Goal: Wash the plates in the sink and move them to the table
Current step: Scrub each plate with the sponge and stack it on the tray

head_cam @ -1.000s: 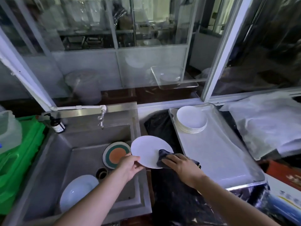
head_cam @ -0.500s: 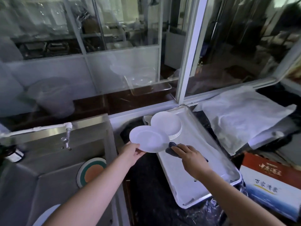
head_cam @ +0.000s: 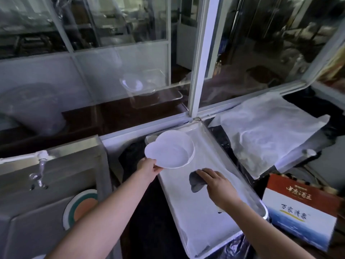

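Sink [head_cam: 56, 217]: set at the left; a plate with a green rim and orange centre [head_cam: 80, 207] is leaned against its wall, judged to be awaiting washing. A pale curved edge at the bottom border may be another plate, but too little is shown to tell.

Tray [head_cam: 214, 212]: a long metal tray is laid on the dark-covered counter right of the sink, judged to serve as the landing place for clean plates, close enough that each can be passed across without a step.

White sheet [head_cam: 265, 139]: spread over the surface beyond the tray; its purpose cannot be told.

Printed box [head_cam: 300, 210]: stood just beside the tray's right edge, not involved.

Stack of white plates [head_cam: 190, 146]: kept at the tray's far end, so that the near part is left free.

White plate [head_cam: 168, 153]: held above the stack and overlapping it; whether it is touching the stack cannot be told from this blurred view. It is judged to be about to be set down on top.

Right hand [head_cam: 217, 185]: laid on the tray with a dark cloth [head_cam: 196, 182] gripped under curled fingers, parked clear of the stack.

Left hand [head_cam: 149, 168]: the near rim of the white plate is pinched between thumb and fingers, so that the far edge can be lowered first.
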A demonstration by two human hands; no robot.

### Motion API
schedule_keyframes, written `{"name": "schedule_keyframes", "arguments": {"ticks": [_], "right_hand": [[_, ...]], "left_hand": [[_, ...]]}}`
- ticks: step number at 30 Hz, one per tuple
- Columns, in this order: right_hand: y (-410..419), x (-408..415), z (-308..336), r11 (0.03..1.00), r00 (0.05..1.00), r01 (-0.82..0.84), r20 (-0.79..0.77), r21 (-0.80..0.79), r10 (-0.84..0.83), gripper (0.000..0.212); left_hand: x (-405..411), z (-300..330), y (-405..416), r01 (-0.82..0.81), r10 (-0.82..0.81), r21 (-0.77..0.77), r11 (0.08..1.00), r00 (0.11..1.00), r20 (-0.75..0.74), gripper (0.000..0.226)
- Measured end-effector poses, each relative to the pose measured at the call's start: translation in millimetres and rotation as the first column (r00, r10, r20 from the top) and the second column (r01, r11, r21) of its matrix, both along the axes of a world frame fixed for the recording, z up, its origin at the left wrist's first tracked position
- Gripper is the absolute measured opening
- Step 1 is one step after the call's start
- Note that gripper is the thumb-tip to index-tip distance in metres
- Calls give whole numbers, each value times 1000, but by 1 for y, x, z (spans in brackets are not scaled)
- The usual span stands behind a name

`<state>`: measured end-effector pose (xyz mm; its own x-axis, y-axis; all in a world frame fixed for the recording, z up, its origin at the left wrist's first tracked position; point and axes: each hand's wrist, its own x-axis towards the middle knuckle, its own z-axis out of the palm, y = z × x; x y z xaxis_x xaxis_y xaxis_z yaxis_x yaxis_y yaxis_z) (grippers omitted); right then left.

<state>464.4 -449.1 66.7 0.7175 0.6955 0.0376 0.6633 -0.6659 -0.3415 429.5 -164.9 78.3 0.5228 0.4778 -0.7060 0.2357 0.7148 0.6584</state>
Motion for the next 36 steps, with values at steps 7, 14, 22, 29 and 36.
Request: {"name": "schedule_keyframes", "arguments": {"ticks": [7, 14, 22, 29, 36], "right_hand": [[-7, 33, -20, 997, 996, -47, -72, 54, 51, 89], [-13, 53, -40, 996, 987, -83, -132, 44, 89, 82], [-22, 59, -47, 995, 986, -81, -141, 63, 89, 76], [-17, 56, -44, 997, 976, -83, -200, 5, 82, 74], [13, 32, -30, 994, 966, -104, -241, -38, 92, 75]], "left_hand": [[32, -22, -25, -59, 64, 84, 995, 996, -60, 31], [37, -27, -51, -170, 167, -36, 985, 984, -55, 43], [70, -31, -41, -155, 154, -24, 988, 987, -51, 41], [38, -35, -39, 105, -114, -71, 992, 984, -136, 52], [-34, -30, -21, 246, -248, -31, 969, 953, -174, 40]]}}
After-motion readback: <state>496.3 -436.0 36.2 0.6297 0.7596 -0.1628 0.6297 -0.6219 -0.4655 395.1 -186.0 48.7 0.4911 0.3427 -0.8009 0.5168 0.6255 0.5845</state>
